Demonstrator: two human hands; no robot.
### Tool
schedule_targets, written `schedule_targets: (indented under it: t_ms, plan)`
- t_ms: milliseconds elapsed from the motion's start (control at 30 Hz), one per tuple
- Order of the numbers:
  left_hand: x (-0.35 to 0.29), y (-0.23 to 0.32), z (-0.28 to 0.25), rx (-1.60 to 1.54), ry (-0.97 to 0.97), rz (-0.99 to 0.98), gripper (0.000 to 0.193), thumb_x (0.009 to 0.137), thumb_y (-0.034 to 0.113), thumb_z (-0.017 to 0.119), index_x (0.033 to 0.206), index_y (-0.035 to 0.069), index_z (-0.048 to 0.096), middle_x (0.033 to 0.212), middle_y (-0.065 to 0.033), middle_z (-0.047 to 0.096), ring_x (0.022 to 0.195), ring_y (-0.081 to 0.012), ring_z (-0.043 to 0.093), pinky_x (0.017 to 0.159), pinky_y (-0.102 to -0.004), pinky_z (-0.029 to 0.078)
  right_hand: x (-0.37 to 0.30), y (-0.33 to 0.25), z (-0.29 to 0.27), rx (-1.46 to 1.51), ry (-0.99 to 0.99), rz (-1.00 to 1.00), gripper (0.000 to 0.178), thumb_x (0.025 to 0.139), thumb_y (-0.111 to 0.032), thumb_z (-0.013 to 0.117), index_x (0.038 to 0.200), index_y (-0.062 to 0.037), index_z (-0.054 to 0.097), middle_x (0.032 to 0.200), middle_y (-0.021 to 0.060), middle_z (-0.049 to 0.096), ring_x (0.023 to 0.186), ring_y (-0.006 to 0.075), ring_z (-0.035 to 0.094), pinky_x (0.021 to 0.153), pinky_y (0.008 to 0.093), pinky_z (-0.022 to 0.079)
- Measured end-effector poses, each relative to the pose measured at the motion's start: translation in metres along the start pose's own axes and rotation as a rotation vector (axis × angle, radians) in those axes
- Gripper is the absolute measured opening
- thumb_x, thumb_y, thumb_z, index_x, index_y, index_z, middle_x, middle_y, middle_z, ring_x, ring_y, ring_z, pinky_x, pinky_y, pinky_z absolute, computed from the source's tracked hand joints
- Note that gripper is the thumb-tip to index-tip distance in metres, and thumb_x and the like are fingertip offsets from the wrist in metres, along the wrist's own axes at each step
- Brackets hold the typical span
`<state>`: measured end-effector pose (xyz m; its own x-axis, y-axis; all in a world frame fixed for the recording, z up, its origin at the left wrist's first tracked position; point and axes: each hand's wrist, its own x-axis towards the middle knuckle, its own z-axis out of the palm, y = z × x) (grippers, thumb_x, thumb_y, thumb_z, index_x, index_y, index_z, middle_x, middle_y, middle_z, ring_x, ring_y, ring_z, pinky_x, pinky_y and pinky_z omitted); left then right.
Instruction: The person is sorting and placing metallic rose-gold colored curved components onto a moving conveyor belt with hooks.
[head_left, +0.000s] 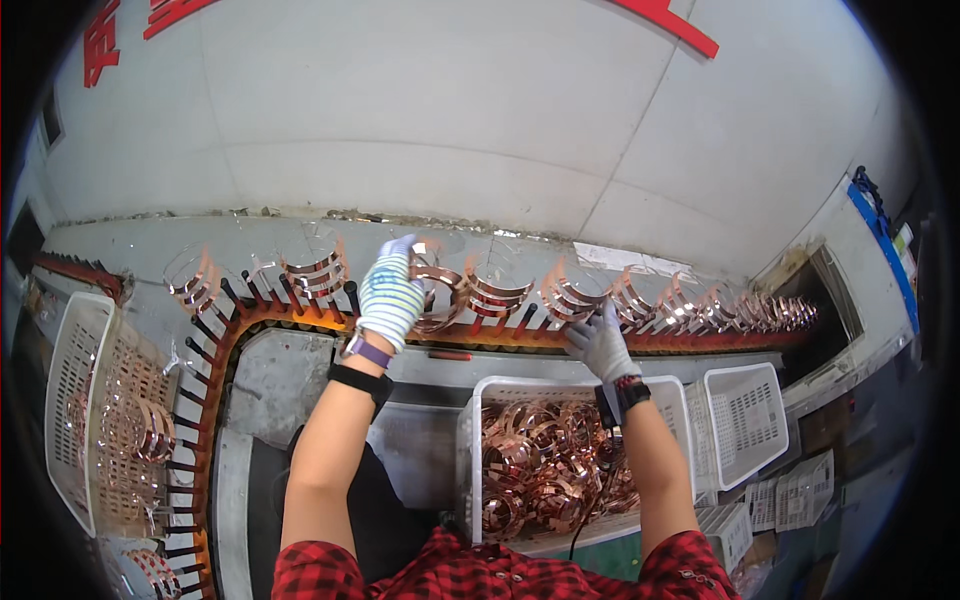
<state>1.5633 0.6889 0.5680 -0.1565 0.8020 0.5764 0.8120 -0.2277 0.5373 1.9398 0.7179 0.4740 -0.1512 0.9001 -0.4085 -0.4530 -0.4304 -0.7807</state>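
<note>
Pale wall [400, 120] behind conveyor [720, 341]. Copper-coloured band [457, 297] over it, at your left hand [392, 295]: fingers curled, hold unclear. Band likely light, springy, slick; pinch edges. Your right hand [602, 345] part-spread by other bands [572, 297], hold unclear.

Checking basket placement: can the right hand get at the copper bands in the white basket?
Probably yes. The white basket shows no lid, and its copper bands lie closer to the body than the right hand. It would only need to draw back from the orange rail.
</note>
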Motion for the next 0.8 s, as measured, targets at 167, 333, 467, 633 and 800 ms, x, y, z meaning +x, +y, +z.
schedule_targets:
  t_ms: [167,333,467,633,800]
  plan:
    - [-0.031,0.084,-0.008,-0.498,-0.024,0.456,0.057,0.076,-0.006,0.05,0.132,0.006,0.054,0.116,-0.0164,0.06,0.105,-0.0302,0.063,0.09,-0.0388,0.052,0.059,-0.013,0.023,-0.064,-0.039,-0.033,0.072,0.084,-0.068,0.06,0.128,-0.011,0.053,0.125,0.0191,0.06,0.119,0.0296,0.056,0.097,0.0478,0.044]
    - [-0.101,0.094,0.017,-0.6,-0.626,0.459,0.062,0.078,0.0,0.055,0.139,0.01,0.047,0.127,-0.0183,0.055,0.109,-0.0368,0.061,0.092,-0.0419,0.052,0.05,-0.007,0.086,-0.572,0.239,-0.408,0.041,0.084,-0.008,0.068,0.121,0.0052,0.058,0.098,0.014,0.066,0.088,0.028,0.065,0.077,0.0388,0.052]
    - [-0.129,0.102,0.019,-0.282,-0.974,0.548,0.067,0.08,0.004,0.061,0.144,0.012,0.042,0.132,-0.02,0.054,0.109,-0.0391,0.06,0.09,-0.0428,0.052,-0.033,-0.039,0.093,-0.978,0.189,-1.08,0.046,0.086,0.0,0.061,0.131,0.0023,0.052,0.109,0.0151,0.063,0.103,0.0217,0.062,0.088,0.0326,0.053]
    - [-0.122,0.104,0.004,-0.276,-1.07,0.487,0.07,0.079,0.003,0.062,0.145,0.012,0.04,0.136,-0.0191,0.051,0.108,-0.0385,0.062,0.086,-0.0427,0.054,-0.064,-0.105,0.034,-0.512,0.269,-0.858,0.028,0.098,-0.005,0.049,0.123,-0.0024,0.059,0.106,0.0116,0.066,0.097,0.0222,0.065,0.083,0.0333,0.056]
    - [-0.127,0.096,0.008,-0.427,-0.971,0.586,0.078,0.072,-0.005,0.06,0.145,0.011,0.039,0.139,-0.0195,0.048,0.109,-0.0397,0.061,0.086,-0.0427,0.054,-0.002,-0.129,-0.066,-0.256,0.624,-0.545,0.035,0.097,-0.033,0.054,0.116,-0.0053,0.06,0.097,0.009,0.066,0.083,0.0238,0.064,0.066,0.0408,0.056]
